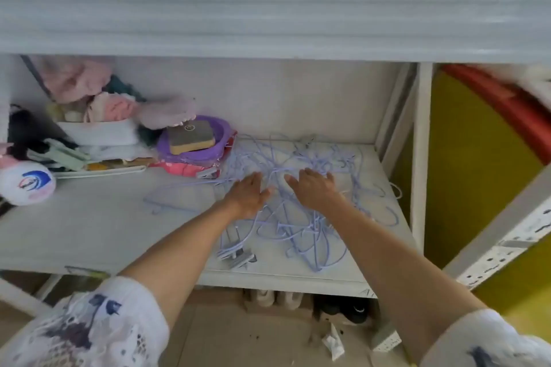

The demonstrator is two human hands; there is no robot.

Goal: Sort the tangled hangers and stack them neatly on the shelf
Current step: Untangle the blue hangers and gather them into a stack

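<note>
hands on tangled hangers

both hands lay flat, fingers extended, gripping nothing: left hand (249,194) and right hand (313,188) rested on the tangled pile of thin lilac wire hangers (301,217) spread across the white shelf board (89,226). behind sat a round purple plastic basin (220,143).

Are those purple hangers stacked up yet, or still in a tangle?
Still tangled. The hangers lie spread over the shelf, wires crossing at all angles, no stack anywhere. Both hands, left and right, rest open on the pile.

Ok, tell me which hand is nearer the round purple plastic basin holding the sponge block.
Left. The left hand lies on the tangled hangers just right of and below the purple basin; the right hand lies farther right.
</note>
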